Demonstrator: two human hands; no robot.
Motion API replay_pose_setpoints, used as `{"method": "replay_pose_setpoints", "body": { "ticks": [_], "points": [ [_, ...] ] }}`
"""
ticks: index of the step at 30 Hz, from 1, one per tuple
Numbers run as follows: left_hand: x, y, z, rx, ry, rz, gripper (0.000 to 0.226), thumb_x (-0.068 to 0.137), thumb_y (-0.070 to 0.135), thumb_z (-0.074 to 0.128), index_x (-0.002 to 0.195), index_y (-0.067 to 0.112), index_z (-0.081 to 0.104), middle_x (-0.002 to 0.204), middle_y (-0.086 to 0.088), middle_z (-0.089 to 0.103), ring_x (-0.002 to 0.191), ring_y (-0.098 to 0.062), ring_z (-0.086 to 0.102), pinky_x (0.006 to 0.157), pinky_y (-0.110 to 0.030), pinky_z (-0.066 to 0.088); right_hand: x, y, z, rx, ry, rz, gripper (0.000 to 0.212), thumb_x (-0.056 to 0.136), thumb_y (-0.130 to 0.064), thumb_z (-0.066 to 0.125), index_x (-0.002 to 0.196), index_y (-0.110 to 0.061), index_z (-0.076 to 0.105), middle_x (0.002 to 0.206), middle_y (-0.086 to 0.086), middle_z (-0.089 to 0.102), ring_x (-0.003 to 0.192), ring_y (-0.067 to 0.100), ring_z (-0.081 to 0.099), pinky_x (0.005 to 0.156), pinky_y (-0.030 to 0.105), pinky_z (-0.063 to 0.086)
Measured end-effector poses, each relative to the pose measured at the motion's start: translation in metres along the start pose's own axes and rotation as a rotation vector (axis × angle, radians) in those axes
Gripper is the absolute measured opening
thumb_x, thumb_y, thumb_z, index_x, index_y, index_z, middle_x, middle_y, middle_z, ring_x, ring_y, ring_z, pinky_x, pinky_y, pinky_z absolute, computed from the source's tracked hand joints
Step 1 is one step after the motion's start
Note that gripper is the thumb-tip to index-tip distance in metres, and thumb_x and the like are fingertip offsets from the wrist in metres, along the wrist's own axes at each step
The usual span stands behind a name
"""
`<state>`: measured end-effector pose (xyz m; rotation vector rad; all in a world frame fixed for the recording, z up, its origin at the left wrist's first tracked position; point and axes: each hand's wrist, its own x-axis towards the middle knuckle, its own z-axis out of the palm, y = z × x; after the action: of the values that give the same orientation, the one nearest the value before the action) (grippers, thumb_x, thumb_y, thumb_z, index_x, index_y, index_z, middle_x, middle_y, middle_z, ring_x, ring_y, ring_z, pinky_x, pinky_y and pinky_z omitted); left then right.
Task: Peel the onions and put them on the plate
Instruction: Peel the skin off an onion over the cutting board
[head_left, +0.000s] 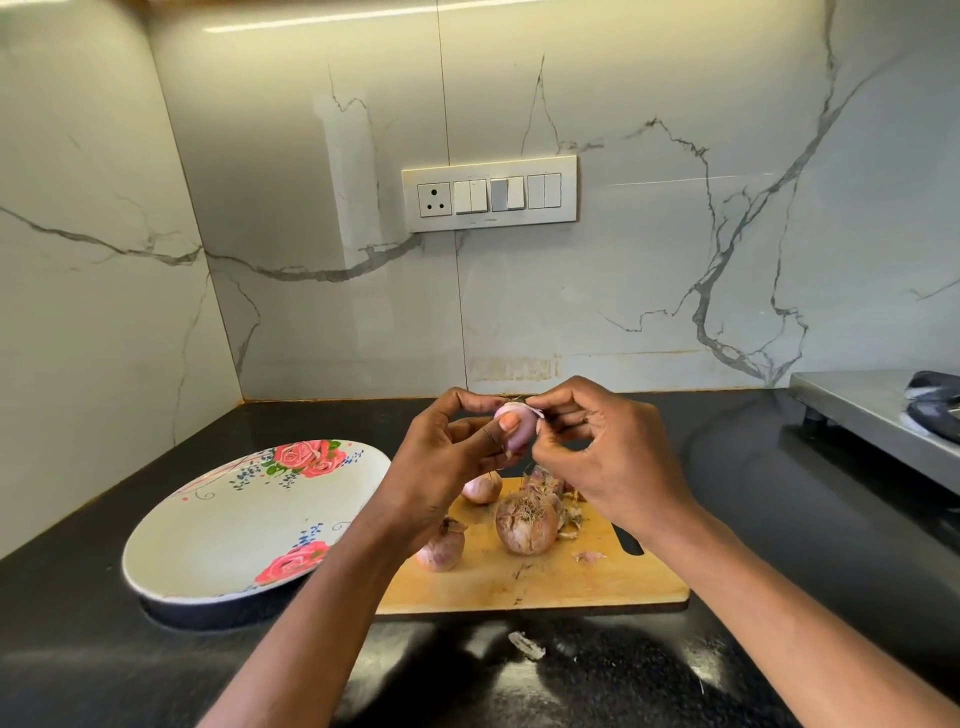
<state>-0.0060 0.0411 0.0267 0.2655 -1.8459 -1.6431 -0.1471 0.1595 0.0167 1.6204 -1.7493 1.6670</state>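
While both hands were raised above the far edge of the cutting board (545, 582), the left hand (447, 457) held a small pinkish onion (511, 431) with its thumb curled across the front and its fingers wrapped behind. The right hand (608, 452) met it from the other side, its fingertips pinched on a thin flap of skin at the onion's top right. Below them, on the wooden board, lay three unpeeled onions: a large one (525, 522) near the middle with its dry roots facing up, a smaller one (441, 548) at the board's left edge, and another (482, 487) farther back, partly hidden by the left wrist. Loose papery skins (563, 512) sat in a small heap just right of the large onion, under the right hand, and one scrap (525, 645) lay on the dark tabletop (78, 649) in front of the board. A white plate (218, 530) with red rose prints stood to the left of the board, bare of onions. On the marble wall behind hung a switch panel (488, 193).
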Motion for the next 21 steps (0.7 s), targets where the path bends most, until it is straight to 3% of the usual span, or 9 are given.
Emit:
{"method": "replay_pose_setpoints", "body": {
  "ticks": [4,7,13,16,19,21],
  "points": [
    [0.0,0.001,0.0,-0.037,-0.031,-0.012,0.039,0.084,0.025,0.068,0.117,0.007,0.062,0.104,-0.013,0.076,0.095,-0.027,0.073,0.086,-0.032,0.059,0.004,0.007,-0.006,0.094,0.034,0.076,0.018,0.087,-0.003,0.075,0.099,-0.018,0.074,0.086,-0.007,0.076,0.077,0.006,0.071,0.072,0.022,0.058],
    [0.001,0.001,0.0,-0.083,-0.024,-0.027,0.038,0.085,0.024,0.066,0.119,0.008,0.063,0.103,-0.011,0.077,0.094,-0.026,0.074,0.087,-0.032,0.06,0.006,0.006,-0.012,0.239,-0.049,0.155,0.016,0.091,-0.009,0.073,0.105,-0.018,0.074,0.093,-0.003,0.077,0.084,0.012,0.074,0.078,0.025,0.06],
    [0.001,0.0,0.0,-0.215,0.008,-0.056,0.04,0.085,0.022,0.064,0.124,0.012,0.063,0.106,-0.014,0.075,0.095,-0.027,0.073,0.087,-0.032,0.061,0.011,0.005,-0.012,0.314,-0.036,0.272,0.013,0.094,-0.012,0.07,0.105,-0.018,0.073,0.093,-0.002,0.077,0.078,0.011,0.074,0.07,0.019,0.056],
    [0.002,0.003,-0.003,-0.298,0.066,-0.056,0.042,0.083,0.023,0.064,0.124,0.013,0.065,0.115,-0.018,0.073,0.095,-0.025,0.073,0.087,-0.03,0.061,0.009,0.014,-0.018,0.146,-0.084,0.285,0.015,0.096,-0.012,0.067,0.106,-0.022,0.073,0.094,-0.007,0.076,0.077,0.006,0.073,0.071,0.018,0.057],
    [0.003,0.002,-0.003,-0.285,0.114,-0.065,0.045,0.08,0.026,0.068,0.123,0.012,0.067,0.118,-0.014,0.072,0.097,-0.022,0.074,0.087,-0.029,0.06,0.002,0.025,-0.021,-0.22,-0.379,0.24,0.019,0.097,-0.02,0.066,0.111,-0.029,0.074,0.101,-0.016,0.075,0.084,-0.005,0.069,0.072,0.006,0.05],
    [0.003,0.0,-0.002,-0.197,0.126,-0.066,0.048,0.078,0.027,0.071,0.124,0.014,0.065,0.111,-0.011,0.075,0.099,-0.021,0.075,0.085,-0.028,0.06,-0.002,0.028,-0.018,-0.323,-0.484,0.231,0.019,0.097,-0.026,0.066,0.113,-0.031,0.076,0.103,-0.017,0.075,0.09,-0.007,0.067,0.073,0.004,0.046]
  ]
}}
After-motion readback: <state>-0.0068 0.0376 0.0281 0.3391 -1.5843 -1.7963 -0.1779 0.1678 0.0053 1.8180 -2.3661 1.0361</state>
